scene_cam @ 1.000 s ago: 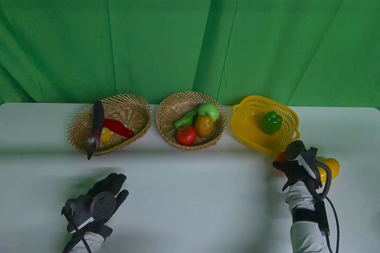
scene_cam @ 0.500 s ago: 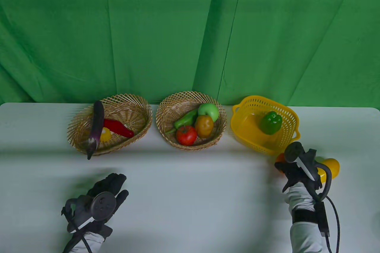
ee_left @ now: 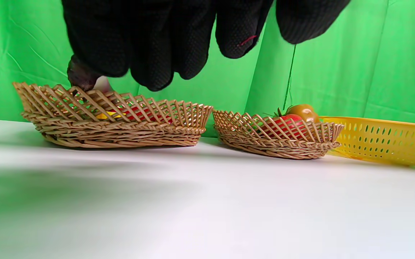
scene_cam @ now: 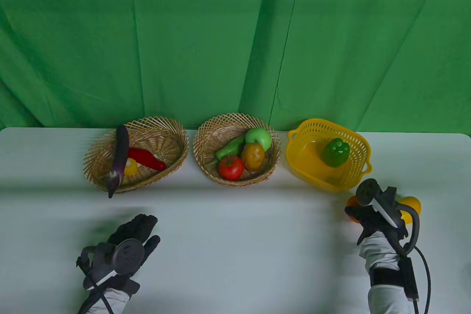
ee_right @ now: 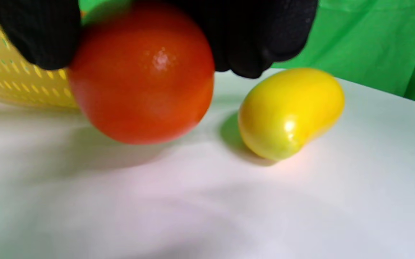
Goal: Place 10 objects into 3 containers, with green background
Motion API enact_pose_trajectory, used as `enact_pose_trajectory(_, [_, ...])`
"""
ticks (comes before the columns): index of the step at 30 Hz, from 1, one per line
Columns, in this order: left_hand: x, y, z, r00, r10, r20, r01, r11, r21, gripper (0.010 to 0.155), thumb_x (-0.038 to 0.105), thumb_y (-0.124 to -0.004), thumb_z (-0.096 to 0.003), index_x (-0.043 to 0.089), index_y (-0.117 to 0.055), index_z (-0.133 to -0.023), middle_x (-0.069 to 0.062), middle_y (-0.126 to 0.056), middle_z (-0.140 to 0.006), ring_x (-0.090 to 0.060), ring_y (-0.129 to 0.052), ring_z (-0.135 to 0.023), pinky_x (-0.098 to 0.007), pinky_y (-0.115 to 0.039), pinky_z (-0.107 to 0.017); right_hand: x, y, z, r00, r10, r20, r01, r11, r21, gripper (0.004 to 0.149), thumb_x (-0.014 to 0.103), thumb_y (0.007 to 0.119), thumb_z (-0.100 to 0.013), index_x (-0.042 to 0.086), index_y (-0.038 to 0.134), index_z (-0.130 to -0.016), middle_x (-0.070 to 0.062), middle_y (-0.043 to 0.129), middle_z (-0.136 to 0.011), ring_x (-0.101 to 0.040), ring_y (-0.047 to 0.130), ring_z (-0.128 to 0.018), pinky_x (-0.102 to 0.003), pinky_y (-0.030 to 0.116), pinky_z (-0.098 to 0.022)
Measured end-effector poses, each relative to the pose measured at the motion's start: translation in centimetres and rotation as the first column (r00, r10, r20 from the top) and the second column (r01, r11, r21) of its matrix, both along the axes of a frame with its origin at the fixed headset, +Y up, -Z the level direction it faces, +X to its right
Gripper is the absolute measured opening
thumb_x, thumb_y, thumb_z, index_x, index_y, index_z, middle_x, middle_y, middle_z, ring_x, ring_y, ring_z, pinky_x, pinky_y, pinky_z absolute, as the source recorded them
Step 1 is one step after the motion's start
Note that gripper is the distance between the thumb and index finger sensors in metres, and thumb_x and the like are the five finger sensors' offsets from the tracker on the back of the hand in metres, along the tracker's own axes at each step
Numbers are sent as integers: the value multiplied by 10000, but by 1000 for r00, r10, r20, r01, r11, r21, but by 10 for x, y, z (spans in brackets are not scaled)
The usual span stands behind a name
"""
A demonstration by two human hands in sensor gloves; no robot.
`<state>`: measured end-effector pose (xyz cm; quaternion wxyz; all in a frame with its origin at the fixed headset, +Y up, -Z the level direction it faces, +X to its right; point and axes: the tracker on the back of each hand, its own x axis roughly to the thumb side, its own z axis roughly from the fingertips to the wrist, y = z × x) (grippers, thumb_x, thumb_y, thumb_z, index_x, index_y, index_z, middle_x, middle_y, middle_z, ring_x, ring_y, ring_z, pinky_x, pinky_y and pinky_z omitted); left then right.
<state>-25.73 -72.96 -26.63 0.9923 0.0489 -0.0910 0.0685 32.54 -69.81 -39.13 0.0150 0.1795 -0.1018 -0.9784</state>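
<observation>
Orange and round, the orange fruit sits between the gloved fingers of the right hand, which grip it from both sides just above the white table; being a ball, it has no long axis to point. It is near the right edge, just in front of the yellow basket. Beside it on the table lies the yellow mango, its long axis running left-near to right-far in the right wrist view, narrower end toward the far right.

Since half a second ago the right hand has shifted slightly nearer and to the right, taking the fruit with it; the baskets and their contents have not moved.

The left hand rests low over the table at near left, holding nothing, fingers loosely together and hanging slightly curled in front of the left wicker basket, where the eggplant lies pointing near-left over the rim.
</observation>
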Motion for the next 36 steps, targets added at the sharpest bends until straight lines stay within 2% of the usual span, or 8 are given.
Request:
enact_pose_trajectory(12, [0, 0, 0, 1000, 1, 1, -1, 1000, 3, 613, 548, -621, -573, 291, -604, -1130, -131, -768, -1112, -359, -865, -939, -547, -759, -614, -12, 52, 11, 998, 63, -29, -61, 994, 87, 929, 614, 797, -450, 55, 489, -1124, -242, 664, -1080, -483, 725, -880, -520, 674, -680])
enact_pose_trajectory(16, [0, -1, -1, 1000, 8, 6, -8, 1000, 23, 613, 548, -621, -573, 291, -605, -1130, -130, -768, -1112, -359, -865, -939, -547, -759, -613, -18, 65, 11, 998, 49, -25, -45, 987, 151, 927, 613, 793, -454, 55, 483, -1126, -244, 659, -1083, -484, 721, -882, -521, 671, -681])
enact_pose_trajectory(24, [-2, -2, 0, 1000, 8, 4, -8, 1000, 26, 614, 548, -622, -573, 290, -606, -1130, -129, -769, -1111, -360, -866, -939, -547, -759, -613, -35, 68, -1, 1000, 11, -20, -5, 961, 277, 919, 612, 779, -459, 61, 472, -1127, -242, 653, -1084, -480, 720, -880, -521, 668, -680])
enact_pose_trajectory(28, [-3, -2, 0, 1000, 10, -1, -10, 1000, 28, 612, 548, -621, -573, 291, -606, -1129, -129, -769, -1111, -357, -866, -940, -547, -759, -613, -48, 67, -12, 998, 49, -26, -38, 943, 331, 914, 613, 773, -459, 66, 470, -1126, -238, 650, -1085, -475, 722, -880, -520, 669, -680])
enact_pose_trajectory(36, [-6, -4, -1, 1000, 10, -8, -10, 1000, 24, 612, 548, -621, -573, 291, -606, -1129, -131, -768, -1112, -360, -866, -938, -546, -760, -613, -69, 53, -36, 999, 36, -26, -25, 946, 323, 908, 606, 762, -465, 81, 443, -1133, -226, 626, -1101, -470, 705, -898, -526, 653, -696])
